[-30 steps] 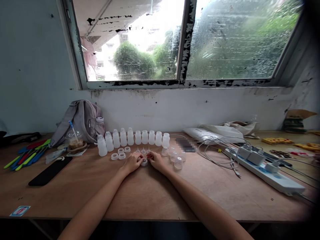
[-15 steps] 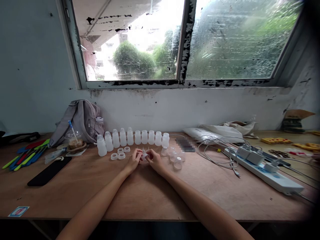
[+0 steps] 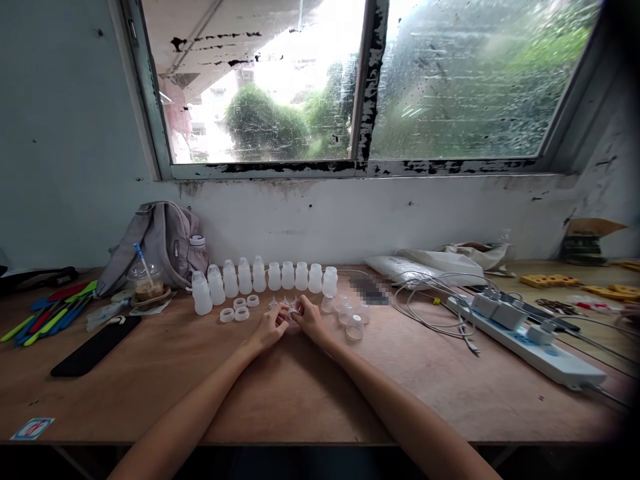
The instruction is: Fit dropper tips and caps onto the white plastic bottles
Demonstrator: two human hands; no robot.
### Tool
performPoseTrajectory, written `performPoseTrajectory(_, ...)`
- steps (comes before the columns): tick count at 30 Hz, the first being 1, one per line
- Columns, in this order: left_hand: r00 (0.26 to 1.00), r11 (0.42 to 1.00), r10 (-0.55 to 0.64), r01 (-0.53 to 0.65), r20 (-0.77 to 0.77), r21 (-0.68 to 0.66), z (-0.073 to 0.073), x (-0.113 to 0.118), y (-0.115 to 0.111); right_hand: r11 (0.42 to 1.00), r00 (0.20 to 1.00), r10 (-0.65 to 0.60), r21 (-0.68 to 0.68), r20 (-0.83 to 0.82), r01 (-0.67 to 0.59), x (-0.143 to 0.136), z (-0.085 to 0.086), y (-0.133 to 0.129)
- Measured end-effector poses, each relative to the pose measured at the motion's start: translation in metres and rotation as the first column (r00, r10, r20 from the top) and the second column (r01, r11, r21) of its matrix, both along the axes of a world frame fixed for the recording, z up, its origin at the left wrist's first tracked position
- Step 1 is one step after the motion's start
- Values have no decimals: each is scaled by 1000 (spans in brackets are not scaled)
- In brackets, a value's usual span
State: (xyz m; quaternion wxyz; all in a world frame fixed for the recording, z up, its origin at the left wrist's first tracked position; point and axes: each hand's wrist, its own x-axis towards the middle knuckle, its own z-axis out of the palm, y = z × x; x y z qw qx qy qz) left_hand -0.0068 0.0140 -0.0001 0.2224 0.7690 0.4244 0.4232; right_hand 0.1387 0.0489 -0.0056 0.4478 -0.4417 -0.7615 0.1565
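Both hands meet at the middle of the wooden table, low over its surface. My right hand [image 3: 310, 321] pinches a small translucent ring [image 3: 292, 313], and the fingertips of my left hand [image 3: 271, 328] are closed against its left side. Just behind the fingers stand several small clear nipples [image 3: 285, 300]. To the left lie several loose white rings [image 3: 241, 313]. Clear domed caps [image 3: 355, 327] sit to the right of my right hand. A row of frosted bottles [image 3: 287, 276] stands behind; those at the left end have capped tops.
At left are a black phone [image 3: 96, 347], colourful utensils [image 3: 55, 313], a drink cup [image 3: 149, 283] and a grey backpack [image 3: 155, 247]. At right, a white power strip [image 3: 525, 343], looped cables [image 3: 435, 310] and plastic bags [image 3: 425, 267] lie on the table.
My left fingers have shifted slightly down and curled in by the ring. More of the small nipples shows behind the hands. The whole view has moved slightly.
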Motion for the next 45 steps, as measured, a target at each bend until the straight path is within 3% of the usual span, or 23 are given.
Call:
performPoseTrajectory(9,992,995,78,-71,-100,71,2,6,-4,1000,1000,5,26,7,-5,2,-6,2)
performPoseTrajectory(13,977,987,147,-134,-154,90,0,4,-2,992,991,124,-14,-47,-125,3,-3,-3)
performPoseTrajectory(16,971,973,209,-194,-116,128,0,-2,2,944,939,294,-98,-177,-314,4,4,-8)
performPoseTrajectory(18,973,967,217,-204,-76,149,2,-7,4,899,891,336,-179,-306,-401,4,7,-10)
performPoseTrajectory(24,993,991,71,-59,-95,124,5,-11,5,801,805,338,-301,-487,-518,6,7,-7)
performPoseTrajectory(27,991,987,59,-40,-118,153,10,-11,16,800,764,290,-292,-577,-524,9,7,-4)
performPoseTrajectory(31,959,942,252,-213,-129,259,27,-15,55,831,721,175,-292,-671,-473,15,11,-1)
performPoseTrajectory(36,760,806,586,-512,-281,297,45,-13,109,829,688,116,-312,-716,-465,22,16,-3)
performPoseTrajectory(40,690,740,665,-559,-285,374,37,-3,125,831,687,114,-310,-718,-462,24,18,-4)
performPoseTrajectory(45,733,736,646,-525,-212,427,24,3,118,846,691,111,-297,-715,-444,25,19,-3)
